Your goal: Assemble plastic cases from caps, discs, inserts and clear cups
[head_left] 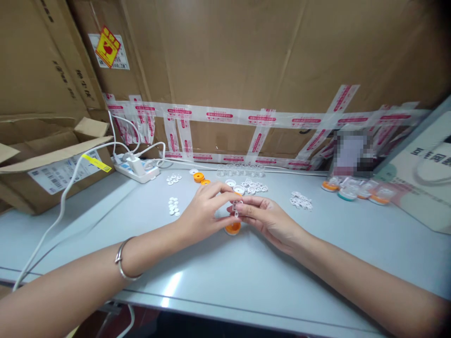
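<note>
Both hands meet over the middle of the table. My left hand (207,211) and my right hand (271,218) pinch a small white plastic part (237,209) between their fingertips; its exact kind is too small to tell. Just below the fingers sits an orange round cap (233,228) with a pale rim, on the tabletop. Behind the hands lie white rings (238,189) and a cluster of small white cut-out pieces (254,187). More orange rings (199,177) are stacked beyond my left hand, partly covered by it.
Small white discs (174,206) lie left of my hands, a pile of white pieces (301,201) to the right. Clear cups (241,170) line the back. A power strip (137,169), an open carton (52,164) and finished-looking capped containers (348,191) stand at the sides.
</note>
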Demonstrator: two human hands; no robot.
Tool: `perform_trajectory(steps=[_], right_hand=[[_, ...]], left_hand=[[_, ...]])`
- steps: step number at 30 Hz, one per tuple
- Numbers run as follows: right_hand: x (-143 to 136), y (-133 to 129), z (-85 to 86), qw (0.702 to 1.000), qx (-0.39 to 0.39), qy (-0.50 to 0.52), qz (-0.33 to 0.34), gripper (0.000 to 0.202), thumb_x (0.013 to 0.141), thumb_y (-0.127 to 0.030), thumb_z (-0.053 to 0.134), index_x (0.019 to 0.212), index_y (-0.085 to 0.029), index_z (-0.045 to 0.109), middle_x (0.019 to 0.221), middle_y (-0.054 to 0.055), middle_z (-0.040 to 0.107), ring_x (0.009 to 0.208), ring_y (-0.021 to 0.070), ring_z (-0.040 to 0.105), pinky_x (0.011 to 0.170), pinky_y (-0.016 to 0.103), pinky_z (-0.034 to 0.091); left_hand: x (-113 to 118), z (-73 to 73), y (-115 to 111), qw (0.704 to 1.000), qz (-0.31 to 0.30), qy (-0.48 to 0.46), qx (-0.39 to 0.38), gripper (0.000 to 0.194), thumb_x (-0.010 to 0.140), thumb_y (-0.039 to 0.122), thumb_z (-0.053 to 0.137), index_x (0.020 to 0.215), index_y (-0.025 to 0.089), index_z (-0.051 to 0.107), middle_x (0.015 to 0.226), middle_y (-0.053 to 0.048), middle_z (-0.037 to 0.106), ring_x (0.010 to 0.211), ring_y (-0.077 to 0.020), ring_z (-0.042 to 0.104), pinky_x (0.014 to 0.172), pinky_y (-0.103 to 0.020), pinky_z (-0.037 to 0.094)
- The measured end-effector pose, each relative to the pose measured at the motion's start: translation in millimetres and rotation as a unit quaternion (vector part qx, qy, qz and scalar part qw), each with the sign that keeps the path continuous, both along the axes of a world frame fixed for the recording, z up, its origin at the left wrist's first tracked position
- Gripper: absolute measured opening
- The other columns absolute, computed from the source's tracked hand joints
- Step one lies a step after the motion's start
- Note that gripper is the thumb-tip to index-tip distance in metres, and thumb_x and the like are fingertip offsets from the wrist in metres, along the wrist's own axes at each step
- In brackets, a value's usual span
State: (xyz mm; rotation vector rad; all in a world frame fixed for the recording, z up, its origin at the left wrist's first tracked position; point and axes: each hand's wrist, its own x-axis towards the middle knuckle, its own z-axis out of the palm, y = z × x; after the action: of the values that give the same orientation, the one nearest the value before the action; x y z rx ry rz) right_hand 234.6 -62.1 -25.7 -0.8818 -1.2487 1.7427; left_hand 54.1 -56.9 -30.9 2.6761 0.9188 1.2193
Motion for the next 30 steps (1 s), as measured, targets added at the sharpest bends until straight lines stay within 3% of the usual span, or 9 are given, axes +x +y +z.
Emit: perform_trajectory(steps=[5,14,19,25,28,30], right_hand=[[-2,-2,1.0,1.000,0.025,-0.011,-0.010,0.017,0.068,-0.032,0.072,0.078,-0.018,0.070,0.077,0.001,0.067,0.073,0.0124,0.060,0.077,0.028,0.046],[-1,-4,4.4,0.999,0.033,0.020,0.032,0.015,0.073,-0.033,0.068,0.075,-0.018,0.070,0.076,0.002,0.065,0.075,0.0129,0.057,0.076,0.028,0.043],[2,-2,2.3,0.995,-0.001,0.035,0.090,0.020,0.073,-0.036,0.068,0.081,-0.018,0.071,0.075,0.002,0.068,0.070,0.0128,0.058,0.074,0.029,0.043],[5,-1,6.9,0.993,0.042,0.001,0.106,0.023,0.076,-0.038,0.066,0.088,-0.020,0.072,0.083,0.004,0.071,0.074,0.0147,0.062,0.079,0.033,0.045],[14,9,10.5,0.992,0.088,-0.055,0.065,0.025,0.076,-0.041,0.064,0.088,-0.021,0.072,0.086,0.005,0.072,0.082,0.0169,0.063,0.081,0.033,0.045],[29,23,12.6,0.981,0.151,-0.122,-0.016,0.029,0.076,-0.044,0.063,0.090,-0.021,0.071,0.090,0.006,0.072,0.089,0.0192,0.063,0.083,0.033,0.044]], left_hand=[[2,-1.9,-2,0.999,-0.010,-0.033,-0.013,0.030,0.078,0.025,0.063,0.108,0.020,0.058,0.100,-0.006,0.059,0.094,-0.0195,0.055,0.083,-0.034,0.044],[2,-0.1,-2,0.992,-0.061,-0.094,-0.055,0.033,0.076,0.022,0.067,0.107,0.018,0.058,0.099,-0.007,0.056,0.095,-0.0174,0.054,0.085,-0.032,0.045],[3,1.4,-2,0.980,-0.112,-0.128,-0.102,0.034,0.071,0.021,0.071,0.104,0.018,0.060,0.099,-0.007,0.058,0.094,-0.0168,0.056,0.086,-0.032,0.046],[3,1.9,-5,0.969,-0.137,-0.156,-0.133,0.036,0.074,0.019,0.068,0.109,0.021,0.060,0.106,-0.007,0.061,0.101,-0.0177,0.057,0.092,-0.034,0.044],[2,2.4,-4,0.970,-0.119,-0.163,-0.134,0.036,0.075,0.018,0.067,0.110,0.019,0.059,0.108,-0.007,0.063,0.100,-0.0180,0.058,0.091,-0.034,0.045],[0,2.4,-2,0.970,-0.090,-0.171,-0.148,0.035,0.076,0.019,0.066,0.110,0.019,0.059,0.110,-0.008,0.064,0.099,-0.0178,0.058,0.087,-0.032,0.047]])
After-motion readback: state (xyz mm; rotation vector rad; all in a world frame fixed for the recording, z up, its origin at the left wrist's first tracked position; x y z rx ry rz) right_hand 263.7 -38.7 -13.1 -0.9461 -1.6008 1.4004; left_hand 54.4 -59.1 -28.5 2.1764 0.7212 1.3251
